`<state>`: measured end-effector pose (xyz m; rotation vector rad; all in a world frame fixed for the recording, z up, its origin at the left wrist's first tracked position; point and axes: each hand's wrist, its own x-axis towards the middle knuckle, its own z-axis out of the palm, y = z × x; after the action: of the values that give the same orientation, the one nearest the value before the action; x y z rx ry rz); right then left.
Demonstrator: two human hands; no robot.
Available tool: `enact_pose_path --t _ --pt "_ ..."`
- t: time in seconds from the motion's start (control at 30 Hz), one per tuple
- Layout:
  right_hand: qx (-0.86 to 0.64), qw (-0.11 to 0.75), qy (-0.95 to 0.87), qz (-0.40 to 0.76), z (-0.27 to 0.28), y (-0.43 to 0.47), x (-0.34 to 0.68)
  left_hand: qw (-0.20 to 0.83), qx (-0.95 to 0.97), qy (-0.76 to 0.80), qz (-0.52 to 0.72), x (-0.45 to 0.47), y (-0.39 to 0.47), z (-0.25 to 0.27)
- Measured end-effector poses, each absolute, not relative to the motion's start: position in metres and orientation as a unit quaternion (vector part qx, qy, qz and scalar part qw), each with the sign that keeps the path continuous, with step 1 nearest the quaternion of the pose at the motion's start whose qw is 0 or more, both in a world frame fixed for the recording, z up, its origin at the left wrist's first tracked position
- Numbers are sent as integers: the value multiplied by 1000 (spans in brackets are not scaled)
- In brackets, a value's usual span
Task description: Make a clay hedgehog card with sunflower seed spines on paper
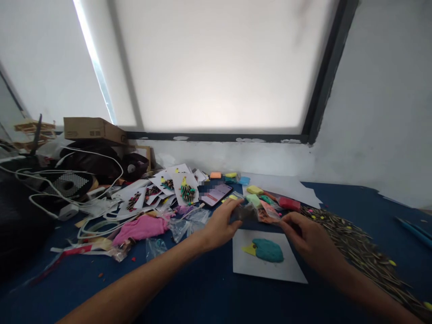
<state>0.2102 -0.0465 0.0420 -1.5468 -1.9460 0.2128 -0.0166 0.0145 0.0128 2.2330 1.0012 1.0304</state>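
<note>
Leftmost: cardboard box (96, 129), flaps down, contents hidden, set on dark bulky items cut off by the frame edge. Next, crumpled clear bags (189, 223), contents not discernible, beside a pink cloth-like item (143, 229). Cards with spiky figures (187, 192), overlapping, several partly covered. Phone (216, 195), screen partly blurred out. Left hand (222, 225): thumb and fingers narrowly parted beside a dark, see-through patch; cannot tell whether it grips. Small clear bag (268, 212), orange pieces inside, between the hands above the table (202, 292); long axis roughly crosswise; left end hard to make out. White card (243, 266), lying below it, bearing a teal clay body with yellow snout (268, 250); snout points left, long axis near crosswise. Right hand (305, 231): fingertips pinching the small bag's right edge. Red packet (289, 204), just beyond. Pile of thin dark pieces (351, 238), running out of frame, lower right.
</note>
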Motion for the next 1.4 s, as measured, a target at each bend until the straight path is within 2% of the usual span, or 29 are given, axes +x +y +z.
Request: enact_pose_path --t 0.17,0.37,0.5,0.63,0.8,1.17,1.4 --pt "-558 336 -705 280 48 -45 207 438 743 311 400 -8 -5 24" --pt "-495 355 -682 405 48 -53 195 579 674 280 364 -3 -18 34" --pt "-469 372 -652 465 49 -59 187 637 615 297 357 -6 -20 41" --pt "-481 365 -638 478 46 -62 186 663 600 308 326 -5 -22 46" --pt "-495 336 -619 508 42 -62 186 648 615 298 337 -4 -23 45" --pt "-520 335 -667 415 52 -66 179 632 650 273 321 -6 -23 40" --pt "-506 367 -669 403 47 -66 177 644 632 288 320 -7 -26 47"
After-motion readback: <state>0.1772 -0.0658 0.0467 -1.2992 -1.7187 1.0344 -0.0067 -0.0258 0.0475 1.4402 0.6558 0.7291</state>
